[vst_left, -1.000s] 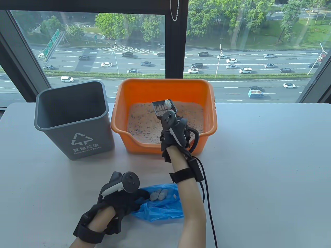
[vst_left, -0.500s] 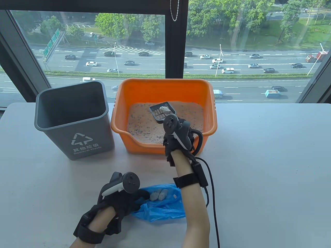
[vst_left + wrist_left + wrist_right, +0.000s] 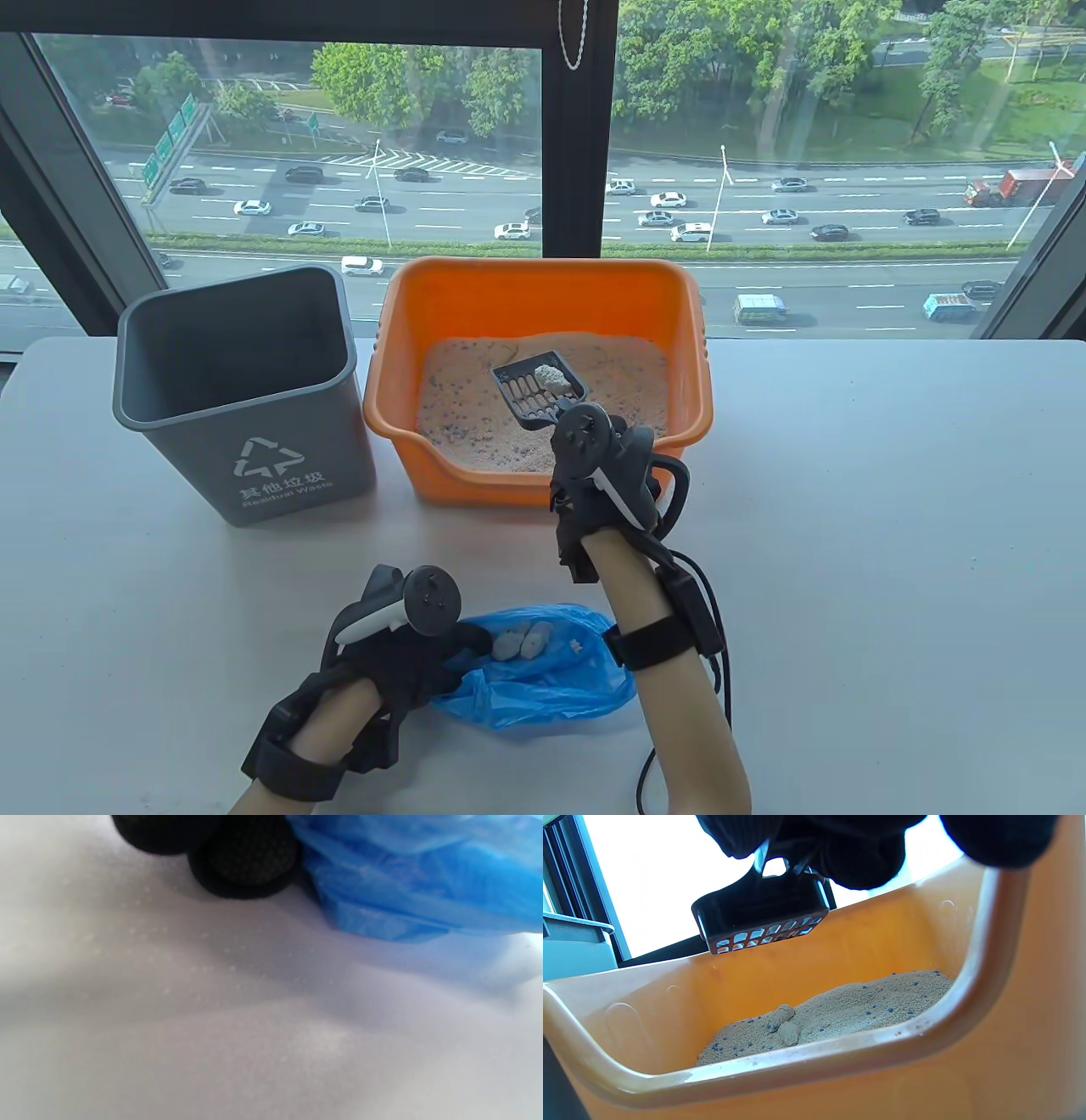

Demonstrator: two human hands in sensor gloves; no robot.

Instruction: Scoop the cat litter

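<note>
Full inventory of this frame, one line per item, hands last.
litter box: 1, orange, table centre, holds sandy litter
scoop: 1, black, slotted, over the litter
clump: 1, grey-white, in the scoop
bag: 1, blue plastic, front of table
clumps in bag: 2 plainly visible, grey-white
bin: 1, grey, left of the litter box
table: 1, white
left hand: black glove, at the bag's mouth
right hand: black glove, holds the scoop

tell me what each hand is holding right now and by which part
The right hand grips the black litter scoop by its handle, a clump in its slotted head. The left hand holds the blue plastic bag at its open edge.
</note>
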